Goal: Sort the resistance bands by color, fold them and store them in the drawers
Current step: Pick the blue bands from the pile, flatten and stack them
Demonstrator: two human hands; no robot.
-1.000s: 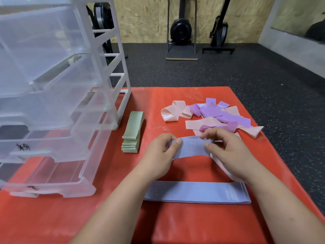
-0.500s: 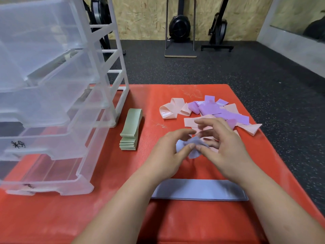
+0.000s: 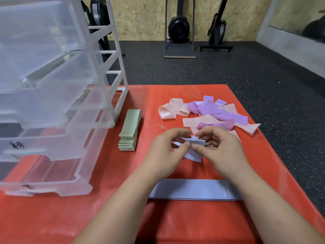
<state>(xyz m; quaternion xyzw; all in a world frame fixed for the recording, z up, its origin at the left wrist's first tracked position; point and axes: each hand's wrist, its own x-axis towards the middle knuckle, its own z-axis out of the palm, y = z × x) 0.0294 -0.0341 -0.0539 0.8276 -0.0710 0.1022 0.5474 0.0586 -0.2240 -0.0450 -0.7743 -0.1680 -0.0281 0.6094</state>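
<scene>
A red mat point(image 3: 70, 217) lies near; beyond, speckled black floor point(image 3: 255, 73) reaches gym machines point(image 3: 179, 27) by the far chipboard wall point(image 3: 140, 18).

No word, number or brand is legible. On the drawer unit point(image 3: 112, 71) at the left edge of the red mat point(image 3: 52, 219), a black handwritten mark point(image 3: 16, 145) stands on the front of the second-lowest drawer point(image 3: 52, 143). Its strokes resemble characters but cannot be made out. A smaller dark scribble point(image 3: 27, 186) on the bottom drawer point(image 3: 58, 175) is just as unclear. Toward the mat's far edge, a white tag point(image 3: 165, 114) on a pink band point(image 3: 173, 106) and another tag point(image 3: 198, 103) on a purple band point(image 3: 208, 110) carry print too small to read.
</scene>
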